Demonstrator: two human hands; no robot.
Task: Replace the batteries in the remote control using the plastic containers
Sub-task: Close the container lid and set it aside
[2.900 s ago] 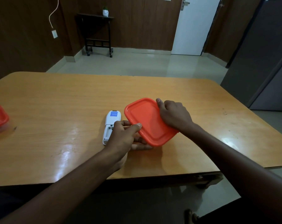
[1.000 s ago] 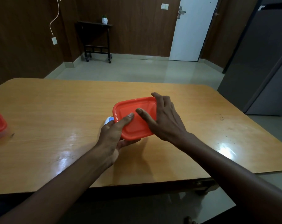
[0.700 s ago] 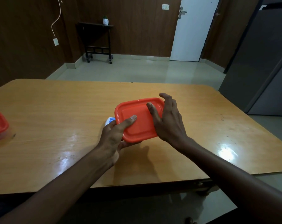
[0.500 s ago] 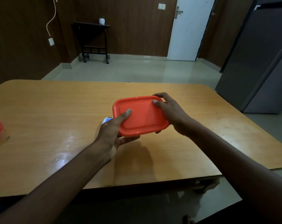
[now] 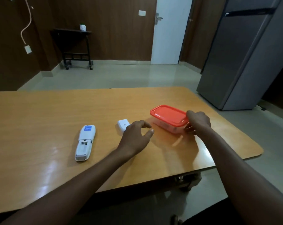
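A clear plastic container with an orange lid (image 5: 168, 116) stands on the wooden table (image 5: 40, 111) to the right of centre. My right hand (image 5: 197, 122) grips its near right corner. My left hand (image 5: 135, 137) hovers just left of the container, fingers apart and holding nothing. A white remote control (image 5: 85, 142) lies face down at the left with its battery compartment uncovered. The small white battery cover (image 5: 123, 125) rests on the table between the remote and my left hand.
The table's right edge and rounded corner (image 5: 257, 150) lie close to the container. A grey refrigerator (image 5: 244, 54) stands beyond at the right. A white door (image 5: 170, 30) and a dark side table (image 5: 74, 46) are at the far wall.
The lidded container went from being held up in both hands to standing on the table at the right. My left hand let go of it. The remote and its cover are now uncovered from view.
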